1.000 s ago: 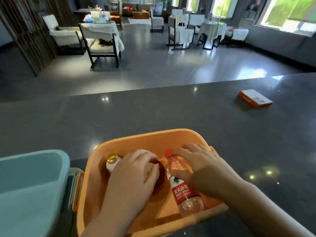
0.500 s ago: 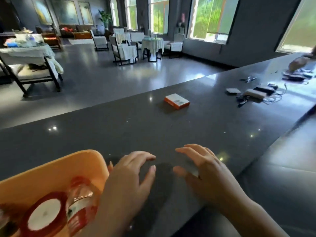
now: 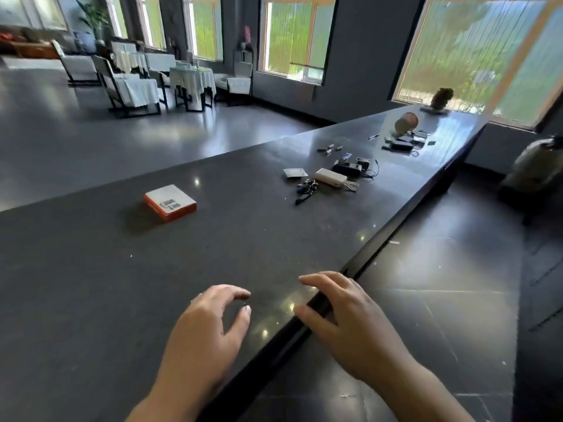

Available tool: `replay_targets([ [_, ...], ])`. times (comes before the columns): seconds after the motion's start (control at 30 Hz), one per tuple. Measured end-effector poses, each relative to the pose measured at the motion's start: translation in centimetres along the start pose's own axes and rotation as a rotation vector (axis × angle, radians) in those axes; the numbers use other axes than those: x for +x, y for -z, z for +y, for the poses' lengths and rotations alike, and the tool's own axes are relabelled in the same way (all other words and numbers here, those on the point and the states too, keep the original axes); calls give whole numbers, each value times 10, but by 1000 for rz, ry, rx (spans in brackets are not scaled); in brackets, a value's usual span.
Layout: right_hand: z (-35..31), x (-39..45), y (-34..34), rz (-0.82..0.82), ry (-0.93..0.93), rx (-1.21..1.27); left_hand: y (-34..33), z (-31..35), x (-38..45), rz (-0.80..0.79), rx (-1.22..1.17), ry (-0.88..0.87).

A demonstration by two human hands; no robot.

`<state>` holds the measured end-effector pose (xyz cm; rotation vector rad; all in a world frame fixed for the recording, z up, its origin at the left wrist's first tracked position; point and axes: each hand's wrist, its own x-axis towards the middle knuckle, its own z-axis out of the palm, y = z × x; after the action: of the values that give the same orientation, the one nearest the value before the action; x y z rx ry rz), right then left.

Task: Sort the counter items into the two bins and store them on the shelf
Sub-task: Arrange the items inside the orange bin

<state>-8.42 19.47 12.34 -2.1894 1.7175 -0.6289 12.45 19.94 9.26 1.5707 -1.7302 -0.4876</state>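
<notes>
Left hand: the left hand [image 3: 207,327] is held low over the near part of the worktop [image 3: 91,284], palm down, fingers loosely spread and relaxed, grasping nothing.
Right hand: the right hand [image 3: 344,324] is beside it over the worktop's near edge, palm down, fingers [image 3: 316,280] stretched forward and relaxed, also grasping nothing; whether either hand touches the surface cannot be told.
Worktop: dark, glossy, speckled stone, running away to the right toward a window.
Orange box: a flat orange box [image 3: 170,202] with a white top and a printed label lies on the worktop, well ahead of the left hand and apart from everything else.
Small items: farther along lie a white power bank [image 3: 330,178] with a short cable, a bunch of dark keys [image 3: 306,188] just beside it, a pale flat packet [image 3: 295,173], a black device [image 3: 347,168] with cords, and a few small batteries [image 3: 329,149].
Far end: more dark gadgets [image 3: 402,143] and a round brown object [image 3: 406,121]; too blurred to name.
Room: white-covered chairs [image 3: 134,89] and a table stand on the shiny floor beyond.
</notes>
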Motion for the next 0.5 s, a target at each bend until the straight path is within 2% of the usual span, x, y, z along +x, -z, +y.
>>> replay_targets([
  [0.3,97,83,27,8,-75,-8,-97,31,132,-56,-13,-101],
  [0.5,164,134,57,76,-174,1,-154,62,217,-141,-8,-164],
])
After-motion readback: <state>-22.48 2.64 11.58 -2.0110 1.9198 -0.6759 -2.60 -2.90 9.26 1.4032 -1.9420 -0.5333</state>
